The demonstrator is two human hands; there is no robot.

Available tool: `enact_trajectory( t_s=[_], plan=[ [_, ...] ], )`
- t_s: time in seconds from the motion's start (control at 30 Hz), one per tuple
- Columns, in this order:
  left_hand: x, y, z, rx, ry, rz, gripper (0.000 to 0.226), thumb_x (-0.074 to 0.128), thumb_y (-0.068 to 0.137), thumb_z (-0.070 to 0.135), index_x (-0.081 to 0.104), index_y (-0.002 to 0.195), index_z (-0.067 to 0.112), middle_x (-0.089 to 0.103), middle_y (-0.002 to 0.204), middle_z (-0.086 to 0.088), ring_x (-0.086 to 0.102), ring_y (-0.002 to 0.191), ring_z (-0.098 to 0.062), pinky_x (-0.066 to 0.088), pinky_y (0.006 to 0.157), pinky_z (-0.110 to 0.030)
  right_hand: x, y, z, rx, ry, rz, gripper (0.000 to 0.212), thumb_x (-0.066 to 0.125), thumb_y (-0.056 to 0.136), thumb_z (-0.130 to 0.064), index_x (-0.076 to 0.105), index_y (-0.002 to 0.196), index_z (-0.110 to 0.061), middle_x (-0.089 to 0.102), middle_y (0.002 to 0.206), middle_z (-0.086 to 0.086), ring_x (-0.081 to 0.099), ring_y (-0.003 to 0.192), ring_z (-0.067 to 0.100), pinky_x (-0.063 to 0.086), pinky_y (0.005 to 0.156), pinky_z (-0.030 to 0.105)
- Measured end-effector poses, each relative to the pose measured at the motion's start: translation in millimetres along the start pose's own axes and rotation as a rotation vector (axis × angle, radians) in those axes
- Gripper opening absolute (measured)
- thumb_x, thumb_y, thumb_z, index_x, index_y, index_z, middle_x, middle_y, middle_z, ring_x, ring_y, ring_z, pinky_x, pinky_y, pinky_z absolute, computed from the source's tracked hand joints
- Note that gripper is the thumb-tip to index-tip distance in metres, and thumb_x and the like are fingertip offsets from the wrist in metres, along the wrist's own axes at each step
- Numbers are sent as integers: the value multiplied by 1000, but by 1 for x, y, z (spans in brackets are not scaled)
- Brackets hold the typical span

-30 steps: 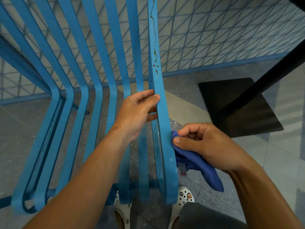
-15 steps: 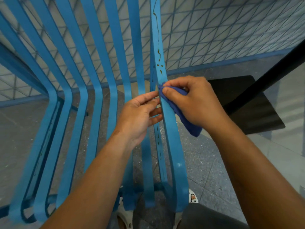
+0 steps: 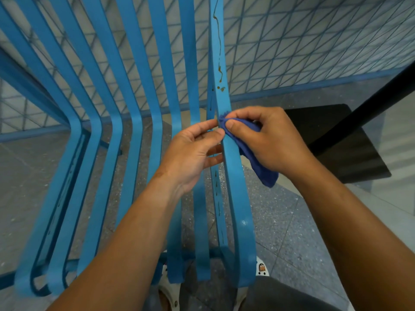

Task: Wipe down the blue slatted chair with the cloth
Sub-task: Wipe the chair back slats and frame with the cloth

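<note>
Pinching the cloth (image 3: 258, 167) against the rightmost slat (image 3: 233, 176) of the blue slatted chair (image 3: 134, 108), the right hand (image 3: 269, 140) grips; left hand (image 3: 190, 153) fingers curl closed around it. Brown drips (image 3: 221, 86) at 12 o'clock may smear if rubbed lightly.

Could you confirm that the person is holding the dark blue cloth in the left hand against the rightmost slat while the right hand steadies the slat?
Not quite: the hands are swapped. In the head view, the right hand holds the dark blue cloth against the rightmost slat, while the left hand steadies that slat.
</note>
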State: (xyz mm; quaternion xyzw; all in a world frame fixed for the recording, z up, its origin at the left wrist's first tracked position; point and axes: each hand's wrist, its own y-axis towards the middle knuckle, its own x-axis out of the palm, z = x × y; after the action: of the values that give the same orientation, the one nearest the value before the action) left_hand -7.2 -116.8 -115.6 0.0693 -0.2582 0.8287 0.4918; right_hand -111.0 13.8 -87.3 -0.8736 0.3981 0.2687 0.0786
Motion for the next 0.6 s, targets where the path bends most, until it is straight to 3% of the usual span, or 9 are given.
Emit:
enact_trajectory(
  t_s=[0.17,0.33,0.43,0.6],
  plan=[
    [-1,-1,3,-10,12,9,37,67,95,9,61,131,10,75,110,-10,73,90,-21,60,71,-30,8,40,2,3,8,100,13,69,96,-31,78,103,-23,74,93,-17,67,89,-7,54,79,14],
    [1,-3,5,32,88,24,36,68,95,10,62,130,11,76,100,-5,74,83,-17,59,68,-29,11,76,1,-10,-9,158,13,68,97,-30,77,102,-23,71,91,-18,65,87,-6,53,78,16],
    [2,-2,4,110,182,73,40,70,94,12,62,133,14,74,107,-10,73,85,-17,58,68,-28,11,59,1,6,-49,144,11,68,96,-30,76,102,-24,73,94,-16,66,89,-4,53,79,17],
    [3,0,2,175,252,94,44,71,93,13,62,136,17,71,110,-4,74,85,-17,58,66,-29,6,12,2,10,-26,62,12,69,96,-27,77,103,-23,75,95,-13,69,90,-1,55,82,20]
  ],
)
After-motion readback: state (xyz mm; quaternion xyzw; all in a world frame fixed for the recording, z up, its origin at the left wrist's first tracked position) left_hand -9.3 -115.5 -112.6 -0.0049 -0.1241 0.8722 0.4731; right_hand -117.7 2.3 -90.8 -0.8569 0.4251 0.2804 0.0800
